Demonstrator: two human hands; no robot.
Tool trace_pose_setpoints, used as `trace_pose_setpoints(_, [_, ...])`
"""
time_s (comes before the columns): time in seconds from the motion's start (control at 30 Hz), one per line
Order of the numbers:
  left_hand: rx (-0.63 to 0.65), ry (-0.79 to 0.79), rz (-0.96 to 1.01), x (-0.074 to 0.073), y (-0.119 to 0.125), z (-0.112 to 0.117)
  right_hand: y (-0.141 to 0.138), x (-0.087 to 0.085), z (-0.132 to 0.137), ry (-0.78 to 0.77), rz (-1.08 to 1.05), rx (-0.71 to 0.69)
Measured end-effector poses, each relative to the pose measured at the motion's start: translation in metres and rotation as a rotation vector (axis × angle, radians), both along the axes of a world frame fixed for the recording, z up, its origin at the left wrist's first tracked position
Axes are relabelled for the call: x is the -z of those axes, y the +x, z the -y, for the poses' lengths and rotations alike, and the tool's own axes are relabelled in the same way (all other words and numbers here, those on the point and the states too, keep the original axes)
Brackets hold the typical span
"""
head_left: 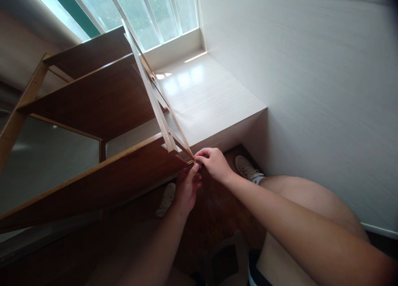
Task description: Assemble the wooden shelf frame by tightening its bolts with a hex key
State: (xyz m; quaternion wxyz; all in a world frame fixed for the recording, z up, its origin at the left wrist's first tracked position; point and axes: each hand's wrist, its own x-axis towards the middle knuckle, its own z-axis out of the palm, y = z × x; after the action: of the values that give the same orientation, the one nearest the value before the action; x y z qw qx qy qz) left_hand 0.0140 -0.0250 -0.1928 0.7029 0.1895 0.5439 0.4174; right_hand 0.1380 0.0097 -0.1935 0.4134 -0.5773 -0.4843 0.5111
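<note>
A brown wooden shelf rack (pixel 93 174) with several boards leans at an angle on my left. At its near right corner, a thin wooden strip (pixel 174 116) runs down beside a paler upright (pixel 152 95). My left hand (pixel 186 188) is closed at the lower end of this strip, thumb on top and fingers curled below. Just above it, my right hand (pixel 214 163) pinches at the same end with thumb and forefinger. Whatever lies between the right fingertips is too small to make out. Both hands are almost touching.
Behind the rack is a pale ledge (pixel 199 99) below a barred window (pixel 155 12). A white wall panel (pixel 304 91) rises on the right. My shoes (pixel 245 167) stand on the dark wood floor (pixel 214 211). A stool-like frame (pixel 239 253) is low in front.
</note>
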Motion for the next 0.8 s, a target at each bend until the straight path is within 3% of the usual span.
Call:
trace_pose_setpoints(0.3, [0.015,0.025,-0.017,0.0,-0.002,0.002,-0.009,0.011,0.005,-0.207,-0.403,0.091])
trace_pose_setpoints(0.67, [-0.021,0.024,-0.037,-0.003,0.001,0.003,-0.012,0.006,0.006,-0.296,-0.543,0.136])
trace_pose_setpoints(0.8, [-0.083,0.043,-0.029,-0.003,0.003,0.004,-0.01,0.007,0.005,-0.254,-0.504,0.122])
